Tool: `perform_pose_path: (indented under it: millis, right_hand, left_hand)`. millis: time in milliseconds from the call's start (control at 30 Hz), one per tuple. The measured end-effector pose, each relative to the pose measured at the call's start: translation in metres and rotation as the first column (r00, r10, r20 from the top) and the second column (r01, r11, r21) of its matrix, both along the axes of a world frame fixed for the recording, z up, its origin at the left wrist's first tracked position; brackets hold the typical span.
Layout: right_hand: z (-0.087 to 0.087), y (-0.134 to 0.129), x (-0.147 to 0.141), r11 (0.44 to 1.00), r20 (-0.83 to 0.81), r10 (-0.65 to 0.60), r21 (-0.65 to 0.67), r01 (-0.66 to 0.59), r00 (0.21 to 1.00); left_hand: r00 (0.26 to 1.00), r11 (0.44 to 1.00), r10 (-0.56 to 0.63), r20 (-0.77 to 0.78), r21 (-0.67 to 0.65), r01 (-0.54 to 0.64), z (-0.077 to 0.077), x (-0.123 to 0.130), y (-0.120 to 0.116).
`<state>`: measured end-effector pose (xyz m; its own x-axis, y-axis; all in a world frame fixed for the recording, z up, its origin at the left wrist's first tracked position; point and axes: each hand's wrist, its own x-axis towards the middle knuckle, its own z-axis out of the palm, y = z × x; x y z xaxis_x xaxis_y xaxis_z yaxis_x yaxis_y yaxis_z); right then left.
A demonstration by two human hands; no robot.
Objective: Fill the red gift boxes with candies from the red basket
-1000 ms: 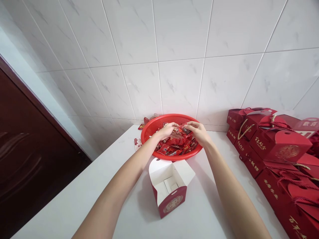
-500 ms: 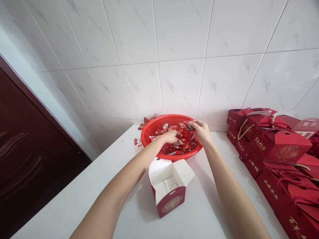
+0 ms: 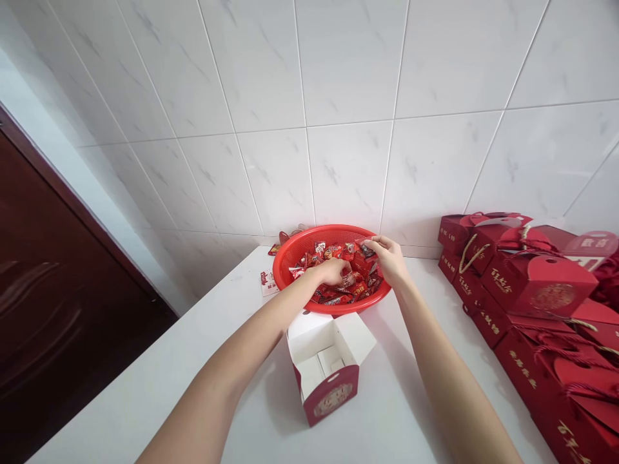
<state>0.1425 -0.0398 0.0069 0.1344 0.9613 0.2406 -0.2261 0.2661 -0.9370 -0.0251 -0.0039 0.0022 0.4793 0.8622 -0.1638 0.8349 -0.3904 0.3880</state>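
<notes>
A red plastic basket holds many wrapped candies, mostly in red wrappers. My left hand reaches into its middle, with curled fingers closed on a wrapped candy; the fingertips are partly hidden. Over the basket's right rim, my right hand pinches a dark-and-red wrapped candy between thumb and fingers. In front of the basket stands a red gift box with its white-lined flaps spread apart. White folded card shows on its inside bottom.
Closed red gift boxes with cord handles are stacked along the table's right side. A red-and-white packet lies left of the basket. Behind the white table is a tiled wall; a dark door is at left.
My left fingers have curled in more among the candies. My right hand keeps its pinch at the basket's right rim. The view has shifted slightly; the gift box stays put.
</notes>
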Motion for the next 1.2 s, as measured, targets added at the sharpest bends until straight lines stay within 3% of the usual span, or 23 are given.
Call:
perform_pose_path:
  millis: [133, 233, 300, 367, 467, 567, 667, 733, 833, 1000, 1067, 1200]
  right_hand:
    - [-0.001, 0.002, 0.002, 1.0, -0.038, 0.011, 0.007, -0.011, 0.999]
    - [0.006, 0.001, 0.006, 0.998, -0.072, 0.059, -0.006, -0.06, 0.996]
    - [0.016, -0.006, 0.009, 0.994, -0.066, 0.107, 0.004, -0.107, 0.992]
    - [0.03, -0.018, 0.011, 0.986, -0.029, 0.165, 0.04, -0.164, 0.986]
    - [0.054, -0.043, 0.009, 0.947, 0.107, 0.3, 0.084, -0.309, 0.948]
    - [0.073, -0.071, 0.001, 0.872, 0.357, 0.429, 0.076, -0.484, 0.829]
    - [0.082, -0.092, -0.011, 0.779, 0.613, 0.492, 0.008, -0.627, 0.618]
    - [0.084, -0.103, -0.019, 0.758, 0.75, 0.456, -0.045, -0.651, 0.479]
    - [0.086, -0.115, -0.029, 0.762, 0.849, 0.397, -0.093, -0.64, 0.349]
    - [0.085, -0.128, -0.038, 0.664, 0.898, 0.414, -0.188, -0.723, 0.147]
    - [0.083, -0.13, -0.042, 0.68, 0.916, 0.382, -0.189, -0.709, 0.122]
    - [0.083, -0.133, -0.044, 0.779, 0.96, 0.262, -0.148, -0.61, 0.102]
  left_hand:
    - [0.992, 0.998, 0.003, 0.123, 0.066, -0.011, 0.014, -0.005, -0.004]
    - [0.946, 0.993, -0.011, 0.323, 0.117, -0.028, 0.03, -0.017, -0.013]
    - [0.867, 0.997, -0.018, 0.497, 0.072, -0.02, 0.042, -0.031, -0.026]
    - [0.819, 0.999, -0.011, 0.573, -0.031, 0.035, 0.055, -0.048, -0.046]
    - [0.865, 0.966, -0.073, 0.497, -0.181, 0.186, 0.074, -0.073, -0.083]
    - [0.948, 0.959, -0.09, 0.306, -0.23, 0.165, 0.088, -0.088, -0.117]
    - [0.991, 0.991, -0.027, 0.135, -0.128, 0.044, 0.092, -0.095, -0.137]
    - [0.998, 0.992, -0.001, 0.056, -0.125, 0.008, 0.091, -0.097, -0.144]
    - [1.0, 0.98, -0.015, -0.002, -0.199, 0.014, 0.089, -0.098, -0.147]
    - [0.995, 0.966, -0.087, 0.044, -0.24, 0.095, 0.081, -0.099, -0.143]
    - [0.993, 0.965, -0.101, 0.066, -0.238, 0.114, 0.077, -0.098, -0.141]
    - [0.985, 0.961, -0.13, 0.11, -0.231, 0.153, 0.075, -0.094, -0.141]
